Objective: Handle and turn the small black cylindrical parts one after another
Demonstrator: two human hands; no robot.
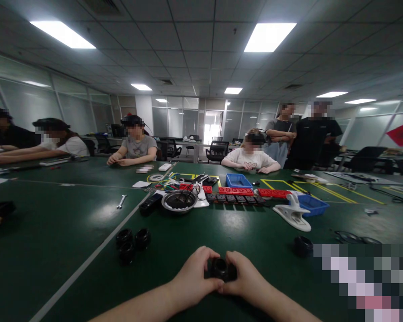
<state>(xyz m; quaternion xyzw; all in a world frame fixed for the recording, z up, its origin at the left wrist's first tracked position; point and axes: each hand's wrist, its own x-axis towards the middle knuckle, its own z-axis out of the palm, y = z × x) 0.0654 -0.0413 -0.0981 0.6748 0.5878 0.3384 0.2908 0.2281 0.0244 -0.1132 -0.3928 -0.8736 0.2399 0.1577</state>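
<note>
Has a broad stretch of green worktop [201,230] ahead of left fingers [208,253] and right fingers [234,258], bounded by a metal dish [179,211]; has three black cylinders [126,253] leftward, one black piece [303,246] rightward. Grips a black part [219,271] between both, round, thick-walled and hollow, with opening turned up.

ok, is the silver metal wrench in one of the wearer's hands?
No, the silver metal wrench lies on the green table, apart from the left hand and right hand, which surround a black ring-shaped part.

Wrench [121,202] on green table [177,237]
</note>
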